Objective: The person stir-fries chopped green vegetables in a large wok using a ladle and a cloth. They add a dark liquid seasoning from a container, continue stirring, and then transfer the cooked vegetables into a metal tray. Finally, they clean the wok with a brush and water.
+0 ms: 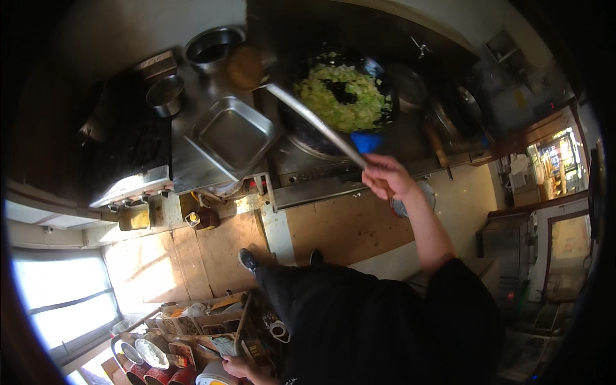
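Observation:
My right hand (389,177) grips the long metal handle of a wok ladle (315,122). Its blurred, rounded brown head lies at the far left end, by a metal pot (211,53). Beneath the handle, a large dark wok (301,132) holds chopped pale-green vegetables (337,113), spread in a ring around a bare patch. A blue cloth (366,141) hangs on the wok's near rim. Low in the view, my left hand (237,367) is closed on a slim utensil (210,350) over a cluttered cart; its far end is hard to make out.
An empty rectangular steel pan (233,134) and a small pot (166,95) sit left of the wok. A wooden-handled pan (435,144) lies to the right. On the floor stand a dark bottle (204,220) and a metal bucket (427,197). Red cans (159,375) crowd the cart.

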Motion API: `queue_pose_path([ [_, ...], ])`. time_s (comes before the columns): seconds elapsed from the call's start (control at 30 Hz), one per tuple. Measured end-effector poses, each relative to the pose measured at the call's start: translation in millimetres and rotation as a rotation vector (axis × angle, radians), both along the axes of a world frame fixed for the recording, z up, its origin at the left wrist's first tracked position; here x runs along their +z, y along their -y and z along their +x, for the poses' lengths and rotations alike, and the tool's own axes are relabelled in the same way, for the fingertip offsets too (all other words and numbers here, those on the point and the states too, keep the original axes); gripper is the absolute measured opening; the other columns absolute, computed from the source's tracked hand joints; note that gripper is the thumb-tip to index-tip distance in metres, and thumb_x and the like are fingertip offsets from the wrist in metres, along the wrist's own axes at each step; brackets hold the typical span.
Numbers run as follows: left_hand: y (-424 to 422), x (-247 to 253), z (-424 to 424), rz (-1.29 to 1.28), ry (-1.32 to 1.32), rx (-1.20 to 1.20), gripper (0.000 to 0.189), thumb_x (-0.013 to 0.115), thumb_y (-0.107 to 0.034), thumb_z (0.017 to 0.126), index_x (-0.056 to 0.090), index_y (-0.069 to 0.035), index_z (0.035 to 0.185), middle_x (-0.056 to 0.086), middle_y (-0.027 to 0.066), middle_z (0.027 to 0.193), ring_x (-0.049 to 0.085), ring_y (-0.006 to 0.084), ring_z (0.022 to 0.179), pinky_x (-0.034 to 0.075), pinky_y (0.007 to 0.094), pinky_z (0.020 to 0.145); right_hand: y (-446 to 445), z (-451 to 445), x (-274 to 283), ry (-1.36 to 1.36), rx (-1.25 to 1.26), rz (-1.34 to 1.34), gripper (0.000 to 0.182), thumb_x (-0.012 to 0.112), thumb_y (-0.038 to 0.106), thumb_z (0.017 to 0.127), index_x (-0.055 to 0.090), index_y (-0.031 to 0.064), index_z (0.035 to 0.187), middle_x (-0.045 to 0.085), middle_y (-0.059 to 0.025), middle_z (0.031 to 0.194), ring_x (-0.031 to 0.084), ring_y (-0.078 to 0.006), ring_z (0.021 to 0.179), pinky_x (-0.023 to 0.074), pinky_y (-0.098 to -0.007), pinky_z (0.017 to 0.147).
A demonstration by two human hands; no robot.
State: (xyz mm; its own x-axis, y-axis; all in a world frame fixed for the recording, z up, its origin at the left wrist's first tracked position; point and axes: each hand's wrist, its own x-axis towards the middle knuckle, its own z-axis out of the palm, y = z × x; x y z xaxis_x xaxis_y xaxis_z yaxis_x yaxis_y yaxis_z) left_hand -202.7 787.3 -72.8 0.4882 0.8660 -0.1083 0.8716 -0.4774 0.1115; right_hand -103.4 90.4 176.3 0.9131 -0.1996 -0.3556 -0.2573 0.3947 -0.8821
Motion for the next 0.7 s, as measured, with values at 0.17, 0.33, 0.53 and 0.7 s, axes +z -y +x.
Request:
queue_pose_path([
  [0.17, -6.7, 2.2, 4.7, 0.187, -0.078, -0.223, 0.048, 0.044, -0.040, 0.098, 0.072, -0.003, 0.108, 0.072, 0.0226, 0.104, 0.068, 0.0431, 0.092, 0.050, 0.0552, 0.080, 117.9, -49.5, -51.7, -0.286, -0.294, -1.863, 0.052, 0.069, 0.024, 0.091, 0.056, 0.0163, 0.140, 0.069, -0.0145, 0.088, 0.067, -0.0397, 0.075, 0.0561, -0.0483, 0.067],
  [0.33, 75.6, -10.6, 51.7, 0.121, 0.197, -0.417, 0.038, 0.048, -0.037, 0.098, 0.067, -0.004, 0.099, 0.070, 0.0225, 0.095, 0.064, 0.0436, 0.082, 0.049, 0.0534, 0.072, 160.3, -81.5, -40.7, -0.234, -0.286, -1.556, 0.051, 0.063, 0.020, 0.096, 0.051, 0.0151, 0.146, 0.071, -0.0197, 0.098, 0.067, -0.0416, 0.090, 0.0545, -0.0506, 0.073],
  [0.53, 357.1, 12.0, 148.6, -0.398, 0.424, -1.001, 0.008, 0.062, -0.011, 0.089, 0.066, -0.005, 0.085, 0.063, 0.0169, 0.080, 0.061, 0.0335, 0.070, 0.050, 0.0424, 0.063, 198.4, -124.0, -17.2, -0.508, 0.059, -1.544, 0.050, 0.062, 0.023, 0.096, 0.054, 0.0159, 0.144, 0.071, -0.0200, 0.093, 0.069, -0.0405, 0.083, 0.0550, -0.0518, 0.075],
  [0.7, 594.0, 81.3, 190.1, -0.810, 0.786, -1.842, 0.010, 0.069, -0.006, 0.073, 0.061, -0.007, 0.079, 0.060, 0.0119, 0.082, 0.059, 0.0343, 0.078, 0.048, 0.0446, 0.070, 203.7, -24.7, -95.1, -0.603, 0.135, -1.613, 0.061, 0.059, 0.019, 0.094, 0.040, 0.0096, 0.152, 0.068, -0.0183, 0.078, 0.068, -0.0389, 0.073, 0.0539, -0.0521, 0.062],
])
